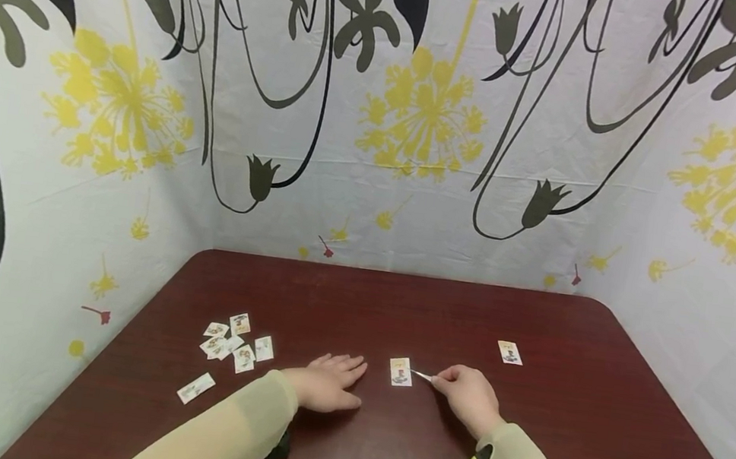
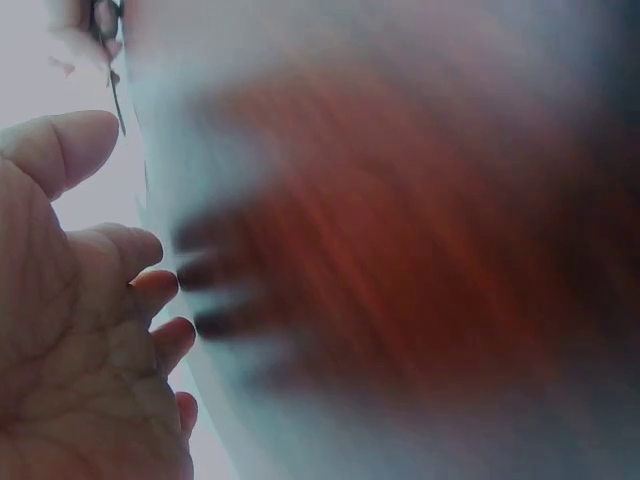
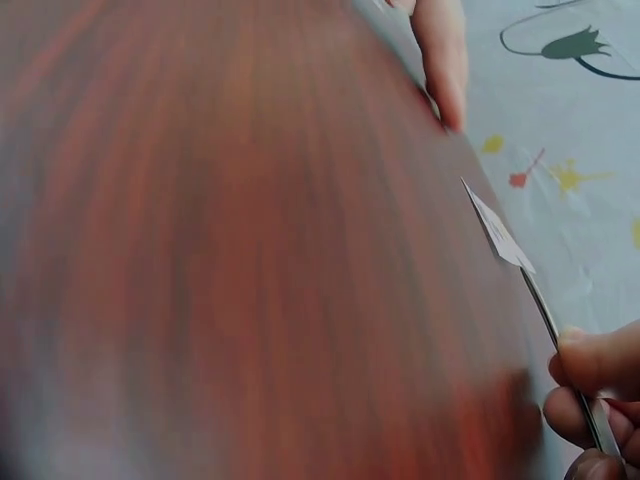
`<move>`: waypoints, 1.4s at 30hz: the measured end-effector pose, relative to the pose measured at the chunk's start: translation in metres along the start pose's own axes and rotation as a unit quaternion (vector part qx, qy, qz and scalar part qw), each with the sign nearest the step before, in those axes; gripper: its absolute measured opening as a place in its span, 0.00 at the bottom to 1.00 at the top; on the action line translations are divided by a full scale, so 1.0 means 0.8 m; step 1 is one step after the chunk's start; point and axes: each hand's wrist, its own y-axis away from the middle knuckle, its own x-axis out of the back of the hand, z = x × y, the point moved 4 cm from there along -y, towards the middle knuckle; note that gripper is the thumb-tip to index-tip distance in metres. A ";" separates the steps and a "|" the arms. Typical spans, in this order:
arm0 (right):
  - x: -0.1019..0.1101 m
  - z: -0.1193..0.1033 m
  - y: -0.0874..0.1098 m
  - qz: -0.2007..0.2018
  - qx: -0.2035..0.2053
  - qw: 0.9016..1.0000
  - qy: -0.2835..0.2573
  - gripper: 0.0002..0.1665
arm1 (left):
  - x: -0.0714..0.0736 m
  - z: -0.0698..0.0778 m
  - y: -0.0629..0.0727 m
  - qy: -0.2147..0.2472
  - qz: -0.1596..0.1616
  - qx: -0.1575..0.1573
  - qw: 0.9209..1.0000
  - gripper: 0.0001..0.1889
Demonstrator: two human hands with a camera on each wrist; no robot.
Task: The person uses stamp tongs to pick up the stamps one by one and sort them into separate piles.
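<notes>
Presently, I judge this a tweezer-work step: the right hand (image 1: 470, 399) pinches tweezers (image 1: 422, 375) at the card (image 1: 400, 372), right of the spread, empty left hand (image 1: 327, 383). The next move likely needs steady pressure.

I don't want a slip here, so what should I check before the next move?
1. Right hand grips the tweezers: ok, thumb and fingers pinch them.
2. Tweezers' tips meet the card at its edge: ok.
3. Card wholly clear of the table: cannot tell.
4. Left hand off the card: ok, it is to the left, fingers spread, with a gap between.
5. Far-right card apart from the others: ok, it lies alone.
6. Left cluster free of overlaps: not ok, some of its cards overlap.
</notes>
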 end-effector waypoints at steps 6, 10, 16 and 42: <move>0.013 0.014 -0.002 -0.001 -0.010 1.000 -0.007 0.07 | 0.006 -0.026 0.012 0.016 0.000 0.017 1.000 0.36; 0.023 0.023 -0.003 0.001 -0.014 1.000 -0.008 0.07 | 0.012 -0.049 0.023 0.031 0.014 0.037 0.999 0.36; 0.039 0.040 -0.004 0.006 -0.014 1.000 -0.006 0.08 | 0.017 -0.094 0.039 0.059 0.044 0.087 0.994 0.35; 0.106 0.097 -0.006 0.021 -0.041 0.998 -0.037 0.19 | 0.034 -0.215 0.093 0.071 0.110 0.210 0.969 0.32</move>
